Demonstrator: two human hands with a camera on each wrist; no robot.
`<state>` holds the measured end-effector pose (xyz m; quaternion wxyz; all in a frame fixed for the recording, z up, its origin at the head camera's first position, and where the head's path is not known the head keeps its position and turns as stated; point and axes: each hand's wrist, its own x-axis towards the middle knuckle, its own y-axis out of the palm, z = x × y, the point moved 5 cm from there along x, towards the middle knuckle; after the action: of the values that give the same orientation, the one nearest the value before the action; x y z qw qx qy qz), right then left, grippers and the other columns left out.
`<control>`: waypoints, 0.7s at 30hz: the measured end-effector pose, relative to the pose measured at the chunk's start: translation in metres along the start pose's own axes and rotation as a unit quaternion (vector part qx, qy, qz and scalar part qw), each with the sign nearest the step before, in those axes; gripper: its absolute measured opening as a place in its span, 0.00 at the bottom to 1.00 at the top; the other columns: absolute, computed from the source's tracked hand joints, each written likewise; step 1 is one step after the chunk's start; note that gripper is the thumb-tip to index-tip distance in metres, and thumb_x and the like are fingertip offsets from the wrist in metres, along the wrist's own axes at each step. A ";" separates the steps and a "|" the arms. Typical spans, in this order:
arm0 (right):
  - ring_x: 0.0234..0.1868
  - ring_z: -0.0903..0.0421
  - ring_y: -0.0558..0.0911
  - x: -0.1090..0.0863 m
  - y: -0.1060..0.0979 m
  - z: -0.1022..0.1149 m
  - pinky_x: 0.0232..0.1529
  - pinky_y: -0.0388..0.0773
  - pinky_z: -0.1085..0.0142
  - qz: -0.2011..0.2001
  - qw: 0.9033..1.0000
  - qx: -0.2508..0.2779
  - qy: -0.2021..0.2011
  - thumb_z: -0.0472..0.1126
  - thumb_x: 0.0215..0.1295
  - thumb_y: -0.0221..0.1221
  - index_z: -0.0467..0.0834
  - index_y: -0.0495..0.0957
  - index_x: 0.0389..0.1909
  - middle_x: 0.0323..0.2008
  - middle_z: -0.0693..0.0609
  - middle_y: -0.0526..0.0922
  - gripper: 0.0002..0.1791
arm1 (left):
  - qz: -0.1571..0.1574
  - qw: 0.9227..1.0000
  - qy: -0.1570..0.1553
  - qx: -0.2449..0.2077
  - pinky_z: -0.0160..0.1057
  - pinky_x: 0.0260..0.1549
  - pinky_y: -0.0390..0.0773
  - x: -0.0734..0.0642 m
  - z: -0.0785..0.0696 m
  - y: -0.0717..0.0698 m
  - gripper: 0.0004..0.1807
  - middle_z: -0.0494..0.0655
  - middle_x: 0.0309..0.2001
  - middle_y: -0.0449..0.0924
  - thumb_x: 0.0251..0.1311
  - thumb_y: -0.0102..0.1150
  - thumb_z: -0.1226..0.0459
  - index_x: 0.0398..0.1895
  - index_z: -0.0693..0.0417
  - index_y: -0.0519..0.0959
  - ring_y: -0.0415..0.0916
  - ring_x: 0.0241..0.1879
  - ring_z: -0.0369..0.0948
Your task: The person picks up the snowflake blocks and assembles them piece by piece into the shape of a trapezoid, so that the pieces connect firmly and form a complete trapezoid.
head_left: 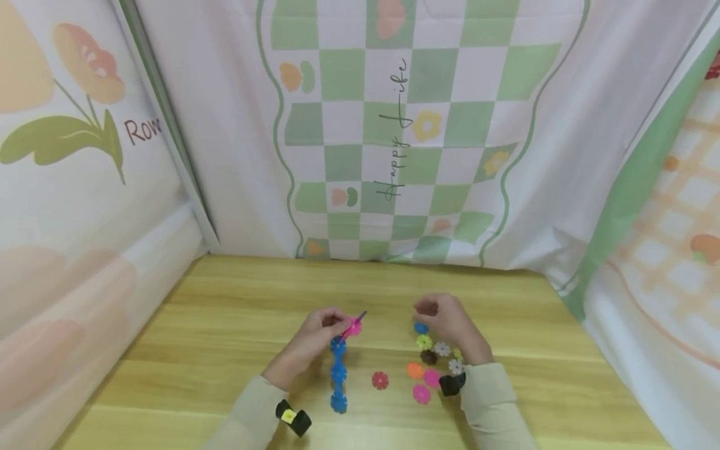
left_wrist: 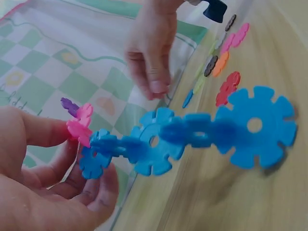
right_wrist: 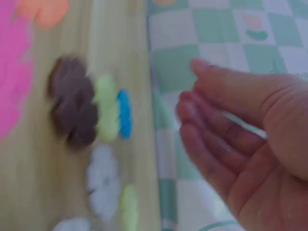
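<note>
My left hand (head_left: 309,340) pinches a chain of interlocking snowflake discs between thumb and fingers. The grip is at the pink disc (left_wrist: 81,126), with a purple disc (left_wrist: 70,107) joined beyond it. Several blue discs (head_left: 338,374) slotted crosswise make up the rest of the chain, which stretches toward the near side of the table. Over on the right, my right hand (head_left: 452,322) hovers close to a loose blue disc (head_left: 420,328). Its fingers are loosely bent, and the right wrist view shows nothing between fingers and thumb.
A red disc (head_left: 380,380) lies on the wooden table (head_left: 225,294) between the arms. Loose yellow-green (head_left: 424,342), brown (head_left: 429,357), orange (head_left: 415,370), pink (head_left: 421,394) and white discs (head_left: 442,349) are grouped by the right forearm. Printed curtains (head_left: 394,125) hang behind and beside the table.
</note>
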<state>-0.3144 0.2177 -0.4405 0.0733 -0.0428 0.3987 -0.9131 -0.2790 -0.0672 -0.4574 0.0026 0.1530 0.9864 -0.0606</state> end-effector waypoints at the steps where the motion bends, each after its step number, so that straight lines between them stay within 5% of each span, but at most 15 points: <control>1: 0.52 0.47 0.87 0.000 0.001 -0.004 0.56 0.86 0.50 0.007 1.000 -0.005 0.010 0.39 0.71 0.68 0.36 0.84 0.56 0.49 0.44 0.89 0.17 | 0.002 1.000 0.001 0.001 0.35 0.46 0.78 0.000 0.000 0.000 0.12 0.50 0.43 0.86 0.76 0.59 0.62 0.49 0.64 0.82 0.80 0.43 0.41; 8: 0.48 0.49 0.86 -0.002 0.009 -0.020 0.52 0.87 0.51 0.047 0.998 -0.030 0.038 0.37 0.67 0.71 0.34 0.84 0.54 0.47 0.43 0.88 0.18 | 0.025 0.999 0.001 -0.041 0.36 0.48 0.81 0.001 0.003 0.002 0.14 0.57 0.47 0.90 0.78 0.56 0.61 0.54 0.65 0.78 0.85 0.48 0.49; 13: 0.42 0.51 0.84 -0.002 0.012 -0.020 0.45 0.86 0.55 0.046 0.998 -0.030 0.031 0.35 0.67 0.70 0.36 0.84 0.45 0.42 0.45 0.86 0.09 | 0.049 0.996 0.000 -0.072 0.36 0.46 0.84 0.002 0.004 0.005 0.21 0.64 0.52 0.87 0.78 0.55 0.62 0.65 0.70 0.75 0.85 0.45 0.44; 21: 0.38 0.55 0.83 0.002 0.020 0.004 0.41 0.83 0.63 0.026 0.999 0.041 -0.008 0.37 0.68 0.69 0.43 0.85 0.41 0.36 0.50 0.87 0.04 | 0.055 0.994 -0.014 -0.093 0.34 0.44 0.84 0.005 0.006 0.010 0.24 0.46 0.43 0.88 0.79 0.57 0.58 0.63 0.73 0.77 0.82 0.40 0.39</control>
<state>-0.3140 0.2013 -0.4526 0.1018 -0.0363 0.3618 -0.9260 -0.2805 -0.0566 -0.4647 0.0335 0.2055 0.9776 0.0299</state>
